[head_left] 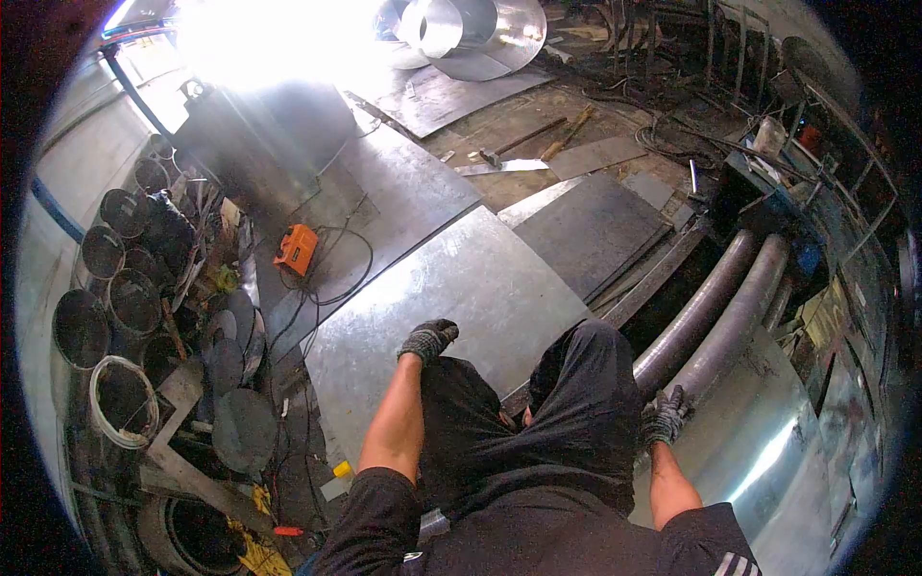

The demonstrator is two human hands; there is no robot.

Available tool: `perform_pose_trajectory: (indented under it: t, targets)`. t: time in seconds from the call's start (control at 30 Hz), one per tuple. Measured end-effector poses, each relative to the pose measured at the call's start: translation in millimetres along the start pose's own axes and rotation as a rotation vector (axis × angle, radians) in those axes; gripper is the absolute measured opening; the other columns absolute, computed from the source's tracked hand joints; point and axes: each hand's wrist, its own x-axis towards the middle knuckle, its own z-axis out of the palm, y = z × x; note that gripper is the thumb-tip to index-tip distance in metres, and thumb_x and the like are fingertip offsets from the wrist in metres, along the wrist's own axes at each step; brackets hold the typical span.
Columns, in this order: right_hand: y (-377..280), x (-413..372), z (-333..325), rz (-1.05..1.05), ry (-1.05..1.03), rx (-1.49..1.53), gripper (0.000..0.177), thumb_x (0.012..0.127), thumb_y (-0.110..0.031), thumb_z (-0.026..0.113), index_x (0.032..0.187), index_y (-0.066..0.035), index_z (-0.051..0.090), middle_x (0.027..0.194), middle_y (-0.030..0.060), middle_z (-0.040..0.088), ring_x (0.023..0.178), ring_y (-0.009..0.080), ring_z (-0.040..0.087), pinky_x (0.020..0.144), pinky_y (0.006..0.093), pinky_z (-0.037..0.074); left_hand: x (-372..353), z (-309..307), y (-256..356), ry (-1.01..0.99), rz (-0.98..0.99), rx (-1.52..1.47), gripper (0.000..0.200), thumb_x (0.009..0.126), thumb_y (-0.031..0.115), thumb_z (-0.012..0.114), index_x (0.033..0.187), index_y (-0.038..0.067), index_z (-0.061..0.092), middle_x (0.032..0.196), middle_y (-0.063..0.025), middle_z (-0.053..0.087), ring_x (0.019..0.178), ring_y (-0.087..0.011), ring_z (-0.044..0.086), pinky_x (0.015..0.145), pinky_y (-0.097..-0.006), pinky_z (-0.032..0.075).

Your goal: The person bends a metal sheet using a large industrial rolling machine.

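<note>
My left hand [428,340], in a dark grey glove, rests by my left knee above a large shiny metal sheet [461,269]. Its fingers are curled, and nothing shows inside them. On the other side, my right hand [666,417], gloved too, lies with its fingers spread beside my right thigh. It touches or is close to the lower end of a long curved metal tube [735,312]. A second curved tube [701,307] runs alongside. Under and beyond my right hand is another shiny sheet [759,432].
An orange device [297,251] with cables sits ahead on the left. Round pipes [108,252] and discs [244,430] are stacked at the left. A hammer [519,142] lies on the floor ahead, near dark metal plates [586,230] and large metal rolls [495,38].
</note>
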Motion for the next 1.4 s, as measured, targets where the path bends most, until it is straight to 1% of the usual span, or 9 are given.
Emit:
perform_pose_trajectory:
  t: [0.1,0.37,0.47,0.7,0.77,1.03,1.1,1.23,1.4]
  targets:
    - [20.1,22.5,46.6,0.005,0.274,0.156,0.04,0.083,-0.031,0.069,0.122,-0.023,0.072,0.16,0.0078,0.032,0.149,0.0373,0.021,0.124,0.0535,0.013,3.0,1.4,-4.0,0.003,0.028,0.052,0.047,0.093,0.043,0.06,0.127,0.01,0.067,0.123,-0.0152,0.069,0.116,-0.0324,0.064,0.099,-0.0416,0.049]
    - [-8.4,-4.5,-17.2,0.086,-0.027,0.005,0.053,0.095,-0.048,0.047,0.14,-0.021,0.057,0.162,0.0087,0.03,0.152,0.037,0.013,0.122,0.0574,0.005,7.6,2.4,-4.6,-0.017,0.033,0.141,0.048,0.094,0.041,0.059,0.126,0.006,0.067,0.125,-0.0142,0.068,0.108,-0.029,0.067,0.097,-0.0412,0.05]
    - [-6.3,1.0,-13.7,0.085,-0.095,-0.038,0.056,0.093,-0.05,0.051,0.143,-0.024,0.054,0.165,0.0109,0.019,0.152,0.0404,0.002,0.122,0.0579,0.001,0.4,0.0,3.7,0.011,0.011,0.148,0.048,0.095,0.042,0.059,0.126,0.006,0.066,0.125,-0.0147,0.068,0.107,-0.0292,0.067,0.097,-0.0413,0.05]
    - [-14.0,-10.4,-34.9,0.013,-0.214,-0.115,0.049,0.092,-0.048,0.055,0.134,-0.025,0.062,0.163,0.0096,0.024,0.152,0.039,0.006,0.122,0.0581,0.0,-3.6,-4.2,10.3,-0.027,0.003,0.106,0.05,0.095,0.042,0.059,0.129,0.006,0.065,0.126,-0.0144,0.068,0.109,-0.0273,0.067,0.096,-0.0403,0.051]
    - [11.8,13.0,28.8,0.042,0.124,0.107,0.046,0.091,-0.047,0.057,0.13,-0.025,0.066,0.163,0.0091,0.024,0.152,0.0383,0.011,0.122,0.0574,0.002,-2.7,-3.2,7.5,-0.041,0.016,0.105,0.05,0.095,0.041,0.059,0.13,0.006,0.064,0.127,-0.0143,0.067,0.11,-0.0271,0.067,0.096,-0.0401,0.051]
    - [-9.0,-7.8,-22.7,0.028,-0.063,-0.1,0.048,0.093,-0.047,0.051,0.134,-0.025,0.064,0.159,0.0066,0.037,0.152,0.0365,0.013,0.121,0.0612,0.004,20.5,7.7,-28.8,0.024,0.16,0.207,0.048,0.094,0.045,0.057,0.126,0.01,0.067,0.121,-0.0151,0.07,0.116,-0.033,0.064,0.099,-0.0415,0.049]
    - [-8.3,-3.2,-9.2,-0.002,0.006,-0.166,0.044,0.086,-0.038,0.062,0.128,-0.028,0.068,0.159,0.01,0.034,0.147,0.0403,0.023,0.121,0.0588,0.011,17.2,4.5,-21.1,-0.01,0.187,0.183,0.049,0.094,0.046,0.056,0.125,0.009,0.067,0.121,-0.0163,0.069,0.116,-0.0345,0.063,0.1,-0.0422,0.048]
    - [8.5,11.9,23.5,0.076,0.103,0.011,0.046,0.095,-0.045,0.051,0.135,-0.026,0.063,0.163,0.004,0.028,0.153,0.0347,0.012,0.122,0.0599,0.005,15.3,3.5,-15.2,-0.006,0.079,0.169,0.049,0.093,0.046,0.056,0.124,0.009,0.067,0.121,-0.017,0.069,0.116,-0.0351,0.063,0.1,-0.0434,0.047]
    - [14.3,16.7,41.6,0.057,0.209,0.042,0.042,0.091,-0.04,0.058,0.129,-0.024,0.067,0.162,0.0091,0.029,0.151,0.0383,0.016,0.122,0.0581,0.009,30.2,7.9,-32.6,-0.038,0.125,0.313,0.051,0.093,0.047,0.056,0.125,0.009,0.067,0.124,-0.0176,0.068,0.118,-0.0355,0.062,0.101,-0.0437,0.047]
